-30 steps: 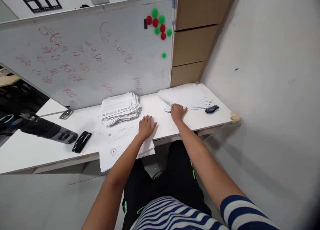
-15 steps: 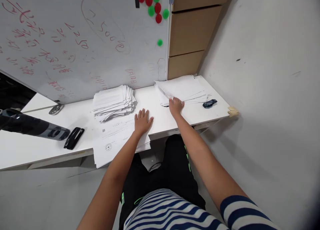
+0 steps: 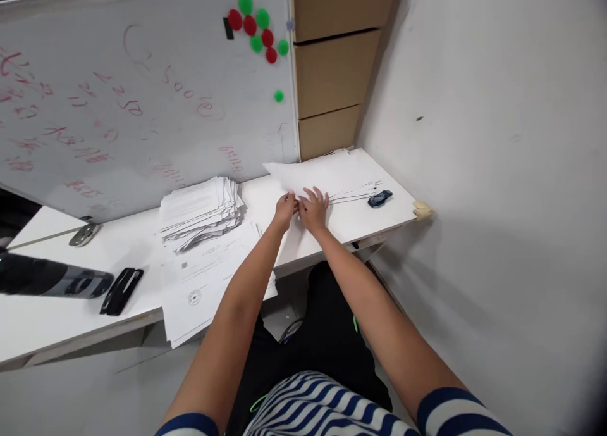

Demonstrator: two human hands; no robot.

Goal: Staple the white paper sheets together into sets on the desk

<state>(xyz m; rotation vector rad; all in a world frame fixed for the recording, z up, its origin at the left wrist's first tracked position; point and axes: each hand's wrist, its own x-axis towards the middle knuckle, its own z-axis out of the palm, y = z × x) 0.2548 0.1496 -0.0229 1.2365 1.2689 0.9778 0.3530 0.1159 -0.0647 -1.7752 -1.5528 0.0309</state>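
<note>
A stack of white paper (image 3: 351, 170) lies at the right end of the desk. Its top sheet (image 3: 294, 173) is lifted at the left, with the far-left corner raised. My left hand (image 3: 285, 211) is closed in a pinch on the near-left edge of that sheet. Right beside it, my right hand (image 3: 313, 211) rests on the paper's near edge with fingers spread, its thumb close to the left fingertips. Printed sheets (image 3: 213, 278) with a round stamp lie left of my forearm, partly over the desk's front edge. A thick pile of papers (image 3: 202, 208) sits behind them.
On the left are a black stapler (image 3: 122, 291), a dark bottle (image 3: 61, 276) lying over the desk and a computer mouse (image 3: 84, 235). A small dark object (image 3: 380, 199) lies at the right. A whiteboard (image 3: 190, 62) and cardboard boxes (image 3: 334, 75) stand behind.
My left hand has left the printed sheets, moved right and pinched the sheet. My right hand has shifted slightly and spread its fingers. The sheet's left side has lifted. The view has turned right.
</note>
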